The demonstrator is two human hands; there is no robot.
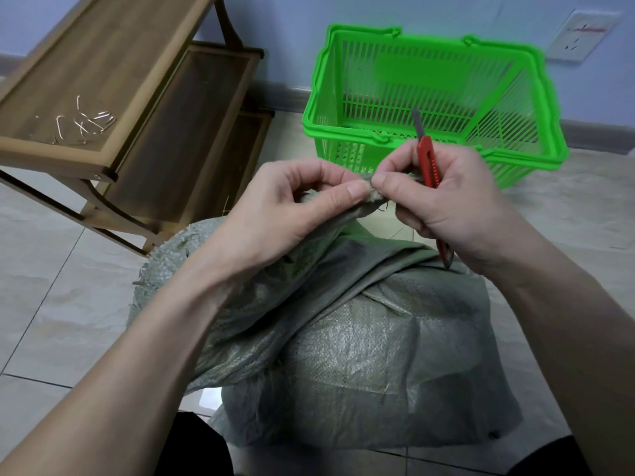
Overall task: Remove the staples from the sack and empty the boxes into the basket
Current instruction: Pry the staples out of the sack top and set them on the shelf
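— What sits at ten o'clock?
— Loose staples (84,120) on the wooden shelf (144,97); the sack (360,338) fills six o'clock on the tiled floor (51,304).
— And the hands?
— The left hand (275,207) pinches the sack's bunched edge, thumb against forefinger; the right hand (446,197) pinches beside it, fingers curled round a red utility knife (429,163); the green basket (515,156) stands at one o'clock.
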